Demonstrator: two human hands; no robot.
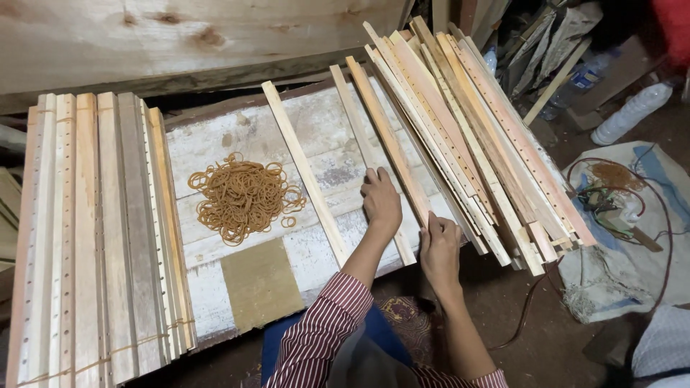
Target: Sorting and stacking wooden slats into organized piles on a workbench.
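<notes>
While both hands rest on slats on the white board (215, 144), neither grips: left hand (381, 201) lies flat, fingers on a pale slat (370, 154); right hand (440, 248) presses a reddish slat (392, 140) just beside the loose slat pile (474, 136). Rubber bands (243, 195) lie well left.

The wooden slats (460, 136) were pale tan to pinkish, several dotted with rows of small dark holes. The bundled slats (100, 237) ran from cream to orange-brown and grey. The rubber bands (243, 197) were amber-brown. The desk (323, 136) was worn white with brown patches and an olive square (260, 284). The sleeve (320, 334) had maroon and white stripes.
</notes>
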